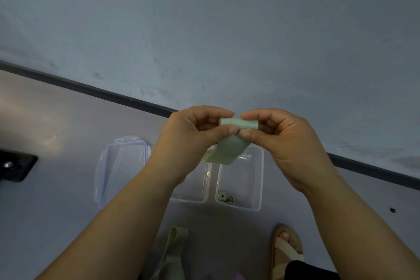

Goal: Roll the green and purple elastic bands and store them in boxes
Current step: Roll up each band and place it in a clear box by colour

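Only 1 view was given, taken from the head and aimed forward and down. The left hand [193, 136] and right hand [286, 143] were caught close, mid-frame. The floor [68, 125] was seen farther below and the wall [204, 18] beyond, tilted.

A pale blue-grey wall [204, 18] meets a smooth grey floor [56, 120] along a dark skirting strip [91, 90].

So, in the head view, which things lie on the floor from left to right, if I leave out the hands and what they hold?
black object → clear lid → middle clear box → right clear box, with a rolled green band inside → small dark spot
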Demonstrator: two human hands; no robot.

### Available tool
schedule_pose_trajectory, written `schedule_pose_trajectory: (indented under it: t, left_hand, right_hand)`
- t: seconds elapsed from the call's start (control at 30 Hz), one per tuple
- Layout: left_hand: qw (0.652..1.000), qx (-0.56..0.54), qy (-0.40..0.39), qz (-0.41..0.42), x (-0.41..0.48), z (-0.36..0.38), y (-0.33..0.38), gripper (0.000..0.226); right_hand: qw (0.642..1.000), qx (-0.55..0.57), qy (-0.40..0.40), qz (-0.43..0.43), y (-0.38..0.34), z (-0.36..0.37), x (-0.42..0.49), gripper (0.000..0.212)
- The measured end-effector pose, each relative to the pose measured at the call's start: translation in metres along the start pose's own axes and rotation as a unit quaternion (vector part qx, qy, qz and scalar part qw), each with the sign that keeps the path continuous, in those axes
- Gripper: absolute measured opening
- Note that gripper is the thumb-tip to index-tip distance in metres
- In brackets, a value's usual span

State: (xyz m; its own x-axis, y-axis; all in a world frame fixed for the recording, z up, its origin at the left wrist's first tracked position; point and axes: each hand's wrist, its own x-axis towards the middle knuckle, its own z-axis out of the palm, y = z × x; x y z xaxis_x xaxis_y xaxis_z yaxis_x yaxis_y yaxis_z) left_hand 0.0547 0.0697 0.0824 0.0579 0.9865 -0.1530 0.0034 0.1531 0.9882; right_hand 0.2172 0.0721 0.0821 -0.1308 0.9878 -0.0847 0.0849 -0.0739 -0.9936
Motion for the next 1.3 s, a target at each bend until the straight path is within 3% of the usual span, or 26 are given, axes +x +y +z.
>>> schedule_pose_trajectory:
  t: [0.27, 0.5, 0.8, 0.9, 1.07, 1.17, 1.3]
  left_hand:
    - [0.999, -0.034, 0.006, 0.020, 0.000, 0.001, 0.000, 0.026]
    - [0.998, -0.059, 0.007, 0.019, 0.000, 0.002, 0.001, 0.031]
    - [0.994, -0.090, -0.009, -0.066, 0.000, 0.001, -0.001, 0.035]
    - [0.988, -0.114, -0.054, -0.092, 0.001, -0.007, 0.002, 0.030]
    - [0.959, -0.106, -0.195, -0.176, 0.002, -0.025, 0.003, 0.012]
    - [0.935, -0.111, -0.273, -0.198, 0.001, -0.026, 0.001, 0.025]
    - [0.905, -0.137, -0.339, -0.219, 0.002, -0.023, -0.003, 0.044]
  right_hand:
    - [0.999, 0.003, -0.010, 0.047, -0.003, -0.001, -0.001, 0.038]
    - [0.998, 0.007, -0.014, 0.055, -0.004, 0.000, -0.001, 0.027]
    - [0.998, 0.043, -0.005, 0.040, -0.001, -0.001, -0.001, 0.028]
    - [0.998, 0.021, -0.045, 0.027, -0.005, -0.005, -0.003, 0.031]
    - [0.966, -0.085, -0.238, 0.059, -0.011, -0.019, -0.009, 0.062]
    - [0.946, -0.132, -0.293, 0.034, -0.016, -0.015, -0.012, 0.069]
    - [0.940, -0.149, -0.306, 0.023, -0.019, -0.013, -0.014, 0.065]
